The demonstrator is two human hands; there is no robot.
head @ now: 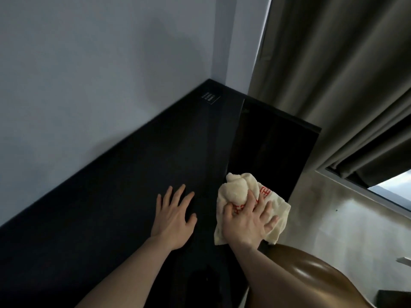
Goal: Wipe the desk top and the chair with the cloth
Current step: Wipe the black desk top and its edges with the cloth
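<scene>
Head view shows, nearest to the camera at the lower right, the rounded brown back of the chair point(311, 276), shiny and partly cut by the frame edge. Just above it, the right hand point(246, 221) presses on the cloth point(244, 194), a cream towel with red marks; its fingers are spread and slightly bent into the bunched fabric, so it holds the cloth down at the right edge of the desk top point(124, 174). The left hand point(173, 216) lies flat on the dark desk top beside it, fingers straight and spread, holding nothing. The two hands are near each other but do not touch. Farther away, a small label point(210, 98) sits at the far corner of the desk top, against the grey wall point(100, 63). To the right hang grey-brown curtains point(333, 63).
</scene>
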